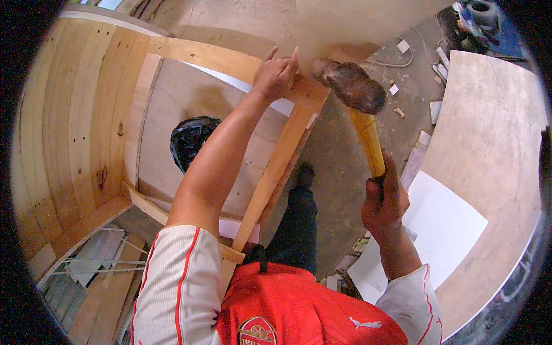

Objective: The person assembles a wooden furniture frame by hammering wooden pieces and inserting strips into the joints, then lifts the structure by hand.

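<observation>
My right hand (386, 201) is wrapped round the yellow handle of a hammer (367, 138). Its dark, rusty head is raised near the corner of a wooden frame (270, 172). At that corner my left hand (277, 75) rests with its fingers drawn together. Whatever lies between those fingertips is too small to make out. Inside the frame sits a greyish panel (167, 98), and on it a black plastic bag (192, 138) shows partly behind my left forearm.
A plank wall (75, 126) joins the frame on the left. To the right lie a large pale board (489, 126) and a white sheet (445, 224). Wood scraps (399, 112) litter the floor, and a blurred brown surface (356, 23) fills the top.
</observation>
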Available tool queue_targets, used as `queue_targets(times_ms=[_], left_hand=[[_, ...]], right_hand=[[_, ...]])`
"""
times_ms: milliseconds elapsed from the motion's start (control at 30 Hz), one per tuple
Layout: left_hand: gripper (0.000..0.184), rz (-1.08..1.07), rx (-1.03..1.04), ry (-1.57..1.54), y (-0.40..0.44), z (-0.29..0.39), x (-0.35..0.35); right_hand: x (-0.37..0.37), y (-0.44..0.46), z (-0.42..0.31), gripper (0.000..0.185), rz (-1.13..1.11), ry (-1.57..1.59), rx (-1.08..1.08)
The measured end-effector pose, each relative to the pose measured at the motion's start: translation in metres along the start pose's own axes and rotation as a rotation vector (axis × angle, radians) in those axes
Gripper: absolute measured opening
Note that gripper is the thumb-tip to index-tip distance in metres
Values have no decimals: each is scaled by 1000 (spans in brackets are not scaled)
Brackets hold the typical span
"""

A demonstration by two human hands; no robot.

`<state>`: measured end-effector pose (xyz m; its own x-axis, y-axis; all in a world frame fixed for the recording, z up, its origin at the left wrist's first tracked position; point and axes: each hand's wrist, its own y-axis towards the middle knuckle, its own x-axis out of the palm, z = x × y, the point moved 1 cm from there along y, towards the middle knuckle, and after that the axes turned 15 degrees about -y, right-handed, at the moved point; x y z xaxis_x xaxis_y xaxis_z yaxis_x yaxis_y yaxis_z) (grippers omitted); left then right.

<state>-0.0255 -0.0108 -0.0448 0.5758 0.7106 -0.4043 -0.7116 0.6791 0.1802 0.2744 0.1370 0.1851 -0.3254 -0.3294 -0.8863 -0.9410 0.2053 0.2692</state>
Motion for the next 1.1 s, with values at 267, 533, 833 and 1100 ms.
queue_targets(times_ms=[267,533,833,1100], left_hand=[[52,-111,-1,237,-1,50,-19],[43,-89,49,275,3,45,-21],[58,-61,-63,198,2,59,-17],[59,-37,162,406,-2,28,-10]], right_hand=[[16,-11,9,50,-169,2,55],[79,-17,44,55,-395,-93,223],[47,-14,19,53,-153,46,201],[60,-16,29,52,-328,-55,201]])
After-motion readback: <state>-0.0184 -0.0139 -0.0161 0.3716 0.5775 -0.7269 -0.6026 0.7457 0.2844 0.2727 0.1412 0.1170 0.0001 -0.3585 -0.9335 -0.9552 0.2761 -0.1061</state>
